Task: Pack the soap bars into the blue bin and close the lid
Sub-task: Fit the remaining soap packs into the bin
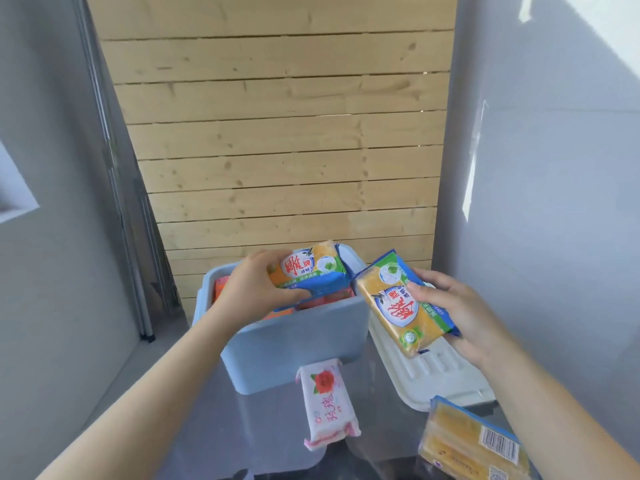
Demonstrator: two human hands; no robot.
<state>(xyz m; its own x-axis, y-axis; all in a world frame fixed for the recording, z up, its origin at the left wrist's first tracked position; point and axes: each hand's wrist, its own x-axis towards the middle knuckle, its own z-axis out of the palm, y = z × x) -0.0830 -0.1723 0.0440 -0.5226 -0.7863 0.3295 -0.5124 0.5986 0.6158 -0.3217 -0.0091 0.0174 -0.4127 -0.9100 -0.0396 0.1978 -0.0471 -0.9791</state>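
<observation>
Gripping one yellow soap bar (pixel 308 270) over the open blue bin (pixel 294 344), the left hand (pixel 256 289) has its fingers wrapped around it; the right hand (pixel 457 306) clasps another bar (pixel 403 304) above the white lid (pixel 436 372) on the counter (pixel 273 431).

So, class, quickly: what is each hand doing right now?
Left hand: closed on a yellow soap pack above the blue bin.
Right hand: closed on another yellow soap pack.

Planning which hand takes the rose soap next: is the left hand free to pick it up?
Probably not yet: the left hand holds a yellow soap pack over the blue bin; the rose soap itself lies uncovered.
</observation>
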